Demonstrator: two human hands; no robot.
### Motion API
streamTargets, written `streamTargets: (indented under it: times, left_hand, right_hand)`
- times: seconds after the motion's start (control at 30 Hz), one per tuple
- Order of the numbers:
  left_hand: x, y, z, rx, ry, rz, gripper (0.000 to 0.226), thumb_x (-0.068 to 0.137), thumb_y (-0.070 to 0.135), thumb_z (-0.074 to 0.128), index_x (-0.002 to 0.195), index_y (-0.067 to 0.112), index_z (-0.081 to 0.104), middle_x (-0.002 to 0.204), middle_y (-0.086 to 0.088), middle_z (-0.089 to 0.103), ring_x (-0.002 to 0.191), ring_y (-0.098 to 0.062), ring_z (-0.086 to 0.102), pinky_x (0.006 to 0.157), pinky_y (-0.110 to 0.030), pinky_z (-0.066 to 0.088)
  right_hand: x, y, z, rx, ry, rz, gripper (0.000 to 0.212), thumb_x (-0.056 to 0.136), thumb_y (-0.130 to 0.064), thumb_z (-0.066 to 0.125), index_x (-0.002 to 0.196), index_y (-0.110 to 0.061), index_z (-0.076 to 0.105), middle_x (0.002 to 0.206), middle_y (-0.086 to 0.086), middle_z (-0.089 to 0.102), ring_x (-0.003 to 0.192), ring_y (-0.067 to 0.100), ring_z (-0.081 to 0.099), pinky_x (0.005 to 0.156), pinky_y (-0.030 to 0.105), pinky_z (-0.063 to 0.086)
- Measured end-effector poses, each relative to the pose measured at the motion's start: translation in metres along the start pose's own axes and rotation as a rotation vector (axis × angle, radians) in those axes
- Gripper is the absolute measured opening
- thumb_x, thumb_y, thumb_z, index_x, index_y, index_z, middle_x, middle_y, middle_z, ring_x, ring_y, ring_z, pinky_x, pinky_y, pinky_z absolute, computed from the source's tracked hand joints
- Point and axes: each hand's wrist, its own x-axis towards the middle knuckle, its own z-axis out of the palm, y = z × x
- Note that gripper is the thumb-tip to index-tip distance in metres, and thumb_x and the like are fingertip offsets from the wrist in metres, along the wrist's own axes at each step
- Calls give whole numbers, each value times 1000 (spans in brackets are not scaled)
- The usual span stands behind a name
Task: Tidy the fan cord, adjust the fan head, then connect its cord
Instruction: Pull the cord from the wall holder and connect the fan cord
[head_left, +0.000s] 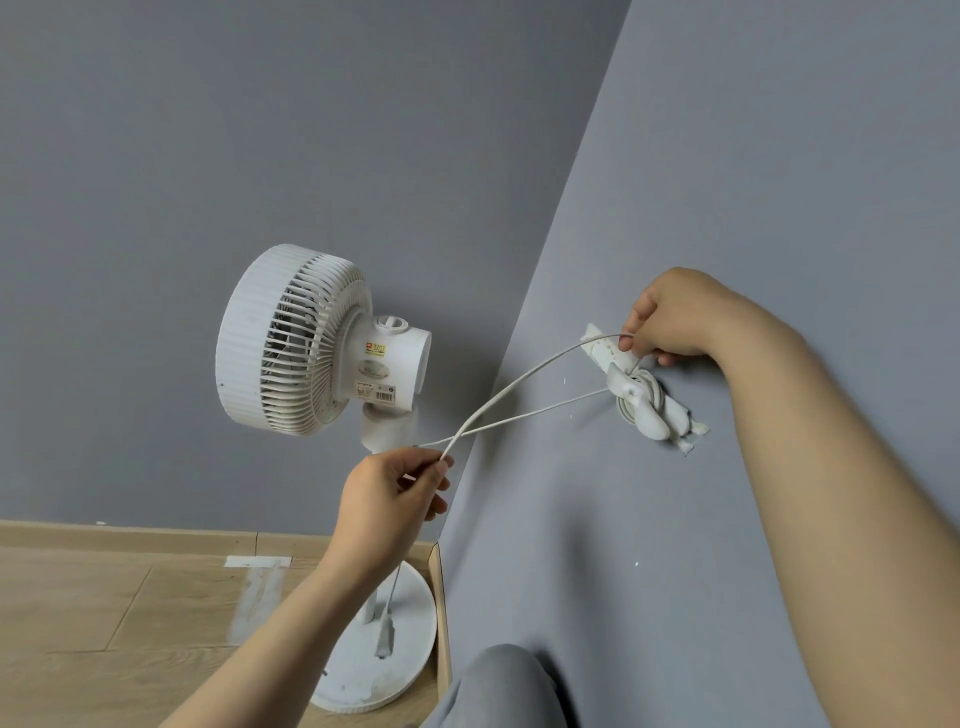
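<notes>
Left hand (387, 501): thumb and fingertips pinch the cord (519, 384) just in front of the fan (291, 338) neck. Right hand (675, 319): fingers curl, pinching the same cord at the wall hook (649, 410), where coils sit wound. 2 strands cross between the hands.

Risk, our judgement: a hard pull tears the hook off the wall or tips the fan.

No containers in view; only the hook holds coils.
</notes>
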Motion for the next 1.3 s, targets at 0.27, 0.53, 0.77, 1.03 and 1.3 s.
streamTargets:
  times: [0.27,0.53,0.77,1.03,1.3]
  left_hand:
    - [-8,6,2,18,-7,28,18,91,10,60,86,24,71,71,1,71,56,-11,65,57,-17,54]
    - [-16,13,6,12,-40,44,19,87,10,66,76,25,70,72,-4,73,59,-12,70,58,-21,58]
    - [-19,14,17,46,-97,73,13,88,16,66,76,14,70,70,2,73,66,-16,68,71,-31,57]
    - [-22,6,18,132,-175,87,12,91,23,62,80,19,65,76,13,74,74,-23,68,74,-39,53]
    - [-21,-1,17,105,-225,50,10,90,21,63,84,17,71,75,-2,72,73,-11,66,72,-24,52]
  right_hand:
    - [-40,11,6,143,26,-28,5,74,-12,73,75,-17,71,73,6,70,57,16,56,60,25,43]
    - [-83,20,35,234,285,-113,11,76,-12,71,70,-21,67,60,-6,49,55,10,46,49,21,37]
    - [-110,38,57,296,336,-96,12,78,-13,67,72,-22,62,58,-5,52,48,8,45,45,11,32]
    - [-121,44,93,334,368,-33,14,83,-5,60,79,-19,58,63,-6,56,53,6,51,44,10,37]
    - [-120,46,116,386,438,9,21,86,0,56,84,-21,56,74,-5,56,72,22,60,66,25,43]
